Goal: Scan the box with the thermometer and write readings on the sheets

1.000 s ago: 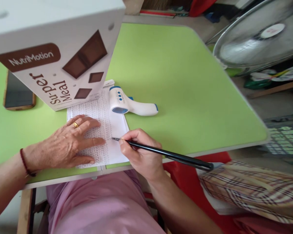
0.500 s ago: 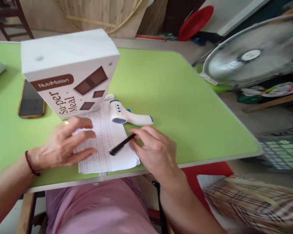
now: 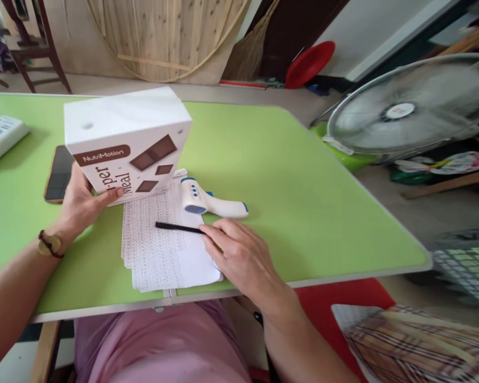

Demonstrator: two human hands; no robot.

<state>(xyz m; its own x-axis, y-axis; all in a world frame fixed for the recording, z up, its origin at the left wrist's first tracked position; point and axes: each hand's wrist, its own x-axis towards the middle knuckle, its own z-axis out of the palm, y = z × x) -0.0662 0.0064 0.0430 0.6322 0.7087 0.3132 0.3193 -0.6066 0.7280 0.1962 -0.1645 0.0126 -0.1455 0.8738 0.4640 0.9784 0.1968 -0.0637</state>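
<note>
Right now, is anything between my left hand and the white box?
Nothing visible: your left hand touches the white box, its thumb across the lower front. The phone lies left of the box, partly covered by the hand in this view, not between them. The other fingers are hidden.

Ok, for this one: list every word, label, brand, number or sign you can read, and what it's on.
"NutriMotion": on the brown label of the white box.
"-per" and "Meal": on that box's front, the left hand covering part of the lettering.
Too small: writing on the paper sheets; print on the thermometer and the white object far left.
Blurred: marks on the fan hub.
</note>
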